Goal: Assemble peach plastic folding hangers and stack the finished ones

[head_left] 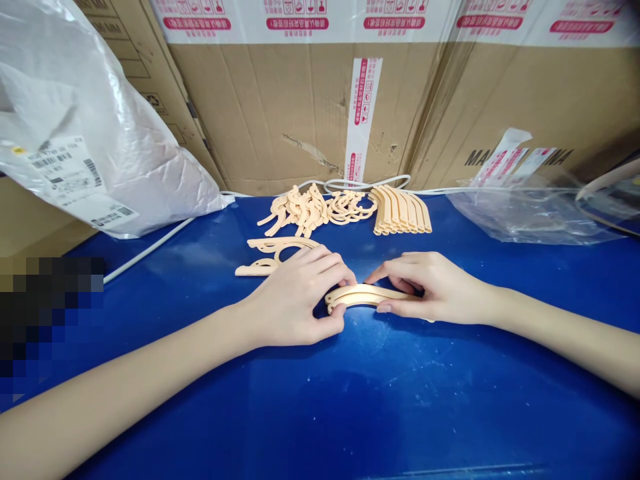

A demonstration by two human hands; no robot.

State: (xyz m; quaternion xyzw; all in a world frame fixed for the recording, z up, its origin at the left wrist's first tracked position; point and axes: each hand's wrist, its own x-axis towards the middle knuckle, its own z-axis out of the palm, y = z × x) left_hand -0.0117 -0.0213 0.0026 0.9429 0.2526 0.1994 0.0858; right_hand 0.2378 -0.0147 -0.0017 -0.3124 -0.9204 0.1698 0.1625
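Observation:
A pair of curved, cream-coloured plastic strips (367, 295), with small holes at the ends, lies lengthwise side by side on the blue table. My left hand (305, 293) pinches their left end between thumb and fingers. At the other end my right hand (430, 287) grips them, thumb on the near side and fingers on the far side, covering much of that end. Just beyond my left hand rest a few more cream pieces (257, 269), including a ring-like one partly hidden by my fingers.
Toward the back lie a heap of hooked cream pieces (300, 208), a pile of small curved pieces (350, 207) and a neat row of curved strips (401, 210). Cardboard boxes (280, 113) stand behind. A plastic-wrapped bag (120, 147) leans at left; clear plastic film (540, 217) lies right.

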